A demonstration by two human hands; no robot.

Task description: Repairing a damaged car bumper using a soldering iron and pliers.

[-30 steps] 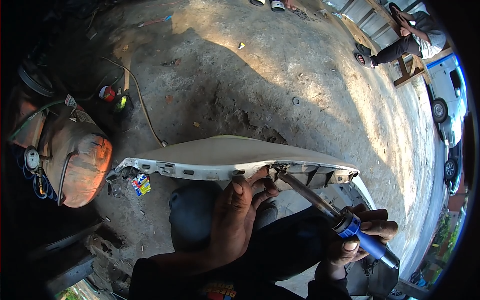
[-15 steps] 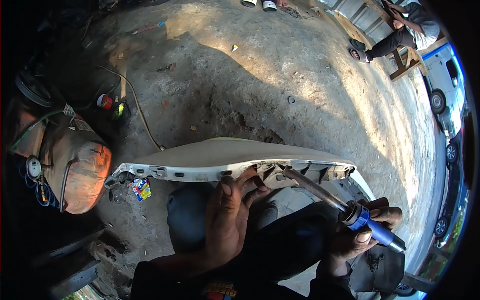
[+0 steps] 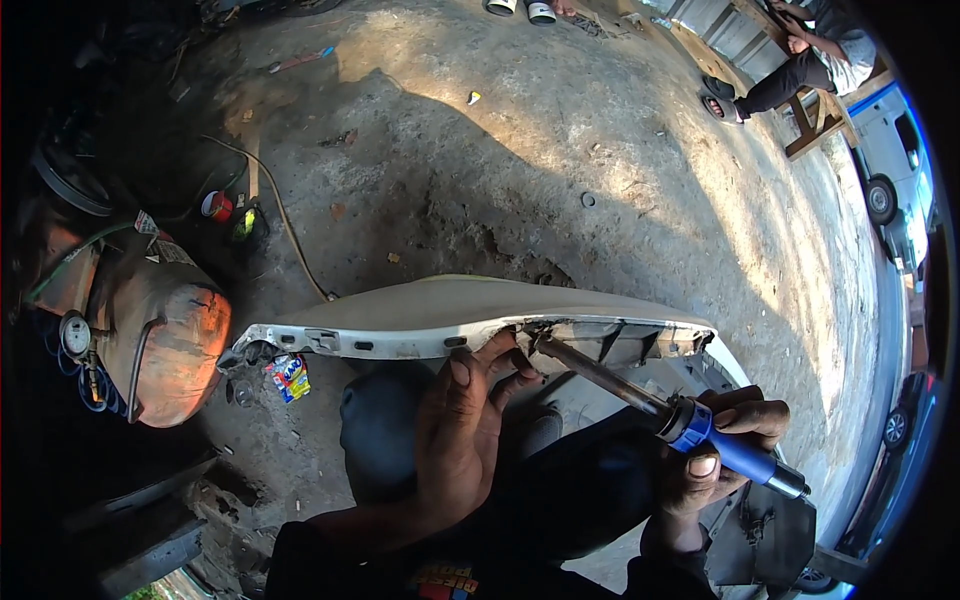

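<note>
A long pale car bumper (image 3: pixel 400 344) lies across my knees, its slotted edge facing me and its surface bulging away. My left hand (image 3: pixel 465 410) pinches the near edge around its middle, thumb raised and fingertips at a damaged, dirty spot. Exactly what lies between those fingertips is hidden. Closed around a blue handle, my right hand (image 3: pixel 725 450) holds a soldering iron (image 3: pixel 610 383) with a long metal barrel. The barrel slants up to the left, and its end rests against or just over the bumper's underside, beside my left fingers. I cannot make out the very tip.
On the left stands a rusty orange tank (image 3: pixel 185 340) with a pressure gauge (image 3: pixel 76 335). A hose (image 3: pixel 285 225) curves over the concrete floor to the bumper. A bright packet (image 3: pixel 289 378) and red can (image 3: pixel 216 206) lie nearby. Someone sits on a bench (image 3: pixel 815 135) far right; cars stand beyond.
The soldering iron has shifted left along the bumper, bringing its tip closer to my left fingers. My left hand keeps its place at the edge.
</note>
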